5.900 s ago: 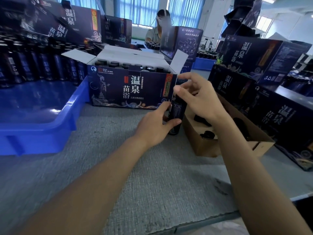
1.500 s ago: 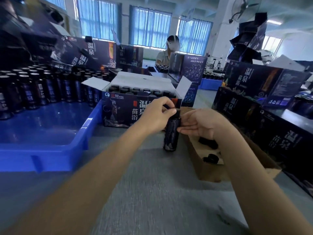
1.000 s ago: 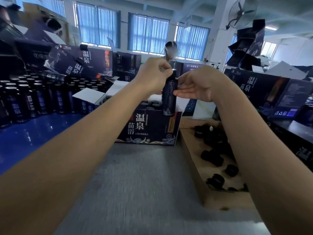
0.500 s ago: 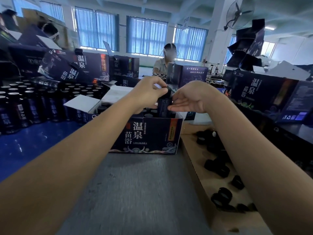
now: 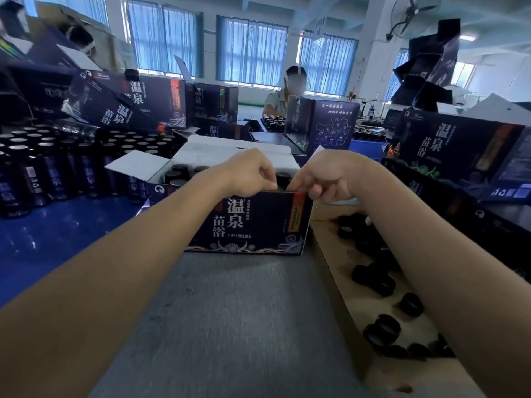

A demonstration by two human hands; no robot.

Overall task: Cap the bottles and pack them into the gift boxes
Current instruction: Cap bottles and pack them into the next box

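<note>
Black bottle [image 5: 283,179] has dropped into gift box [image 5: 258,225].

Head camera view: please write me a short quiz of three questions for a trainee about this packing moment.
1. True or false: the gift box in front is closed.
2. Where do the loose caps lie? A) in the cardboard tray; B) inside the gift box; C) on top of the gift box.
3. What shows between the left hand and the right hand?
Key: 1 false, its flaps stand open; 2 A; 3 the top of a bottle standing in the box.
</note>
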